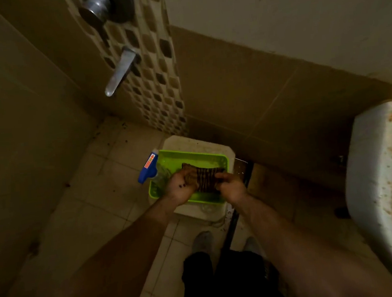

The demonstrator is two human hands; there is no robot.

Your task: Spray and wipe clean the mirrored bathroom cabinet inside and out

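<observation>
Preparation looks to be the step in hand: both hands hold a brown striped cloth [206, 178] just above a green tray [191, 157], low in the middle of the view. At the nine o'clock end of the fabric, the left hand [180, 186] has its fingers curled round a bunched part; at the three o'clock end, the right hand [231, 185] grips the other edge with fingers closed on it. Whether it is being wrung, folded or simply lifted I cannot tell. A spray bottle [150, 169] with a blue trigger lies along the tray's nine o'clock side, just beside the left hand and not held. The tray sits on a white stand [214, 144] on the tiled floor, with a stained sink [385, 164] at three o'clock and a wall tap [121, 70] at eleven. The cabinet is out of view, so no wiping is under way. Next, I judge, one hand must let go to take the bottle while the other keeps the cloth, then both rise toward the mirror.
</observation>
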